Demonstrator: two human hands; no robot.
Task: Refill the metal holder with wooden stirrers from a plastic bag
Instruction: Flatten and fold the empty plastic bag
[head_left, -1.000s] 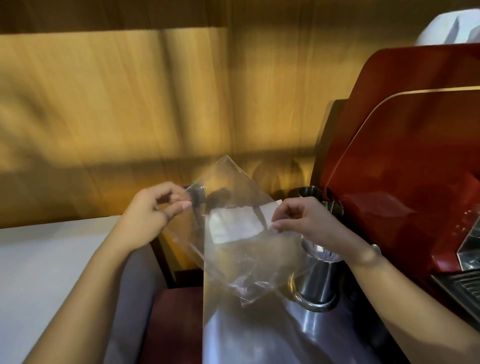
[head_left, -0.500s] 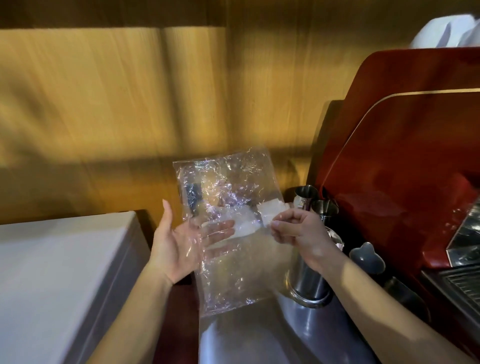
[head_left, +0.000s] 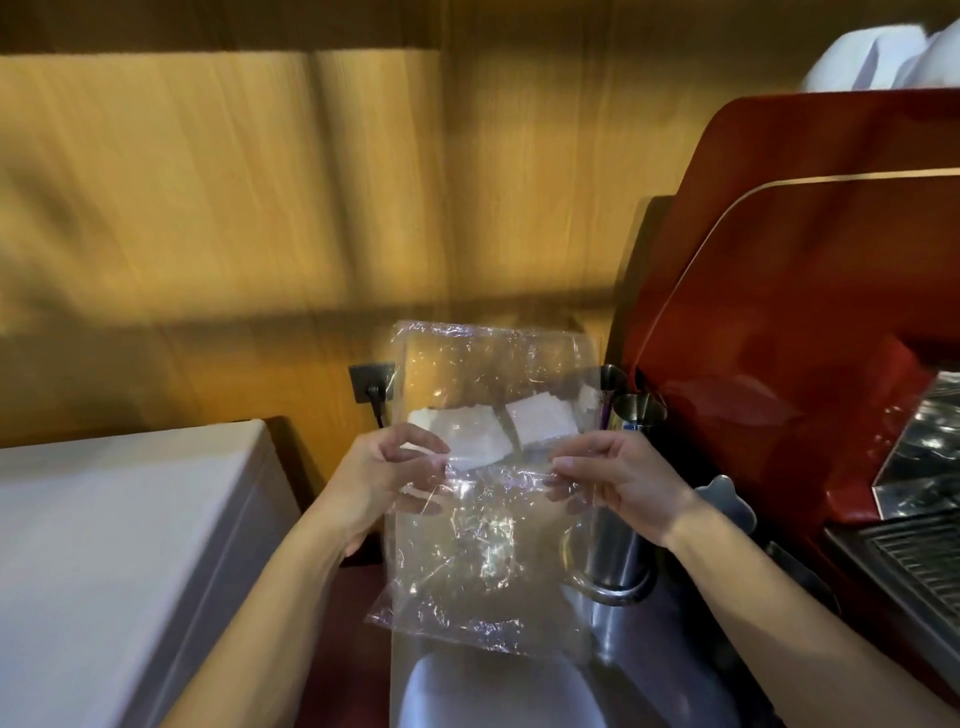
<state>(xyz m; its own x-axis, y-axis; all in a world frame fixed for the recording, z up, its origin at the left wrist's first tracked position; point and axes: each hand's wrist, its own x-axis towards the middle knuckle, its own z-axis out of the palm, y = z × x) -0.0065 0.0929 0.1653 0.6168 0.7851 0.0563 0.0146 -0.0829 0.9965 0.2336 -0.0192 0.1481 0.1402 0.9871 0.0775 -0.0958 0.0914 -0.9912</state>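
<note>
I hold a clear, crinkled plastic bag (head_left: 483, 561) flat and upright in front of me; it has white label patches near its middle and I see no stirrers inside. My left hand (head_left: 374, 473) pinches its left edge and my right hand (head_left: 618, 483) pinches its right edge, both at mid-height. Behind the bag's right side stands a shiny metal holder (head_left: 618, 561) on the steel counter, partly hidden by the bag and my right hand. No wooden stirrers show anywhere.
A red espresso machine (head_left: 810, 322) fills the right side, its drip tray (head_left: 914, 566) at lower right. Two small metal cups (head_left: 636, 410) stand behind the holder. A white box-like surface (head_left: 114, 545) lies at left. A wall socket with a plug (head_left: 371, 384) sits on the wooden wall.
My left hand went from open palm behind the bag to pinching its left edge. The bag is now spread flat between both hands and sits a little lower and further right.
</note>
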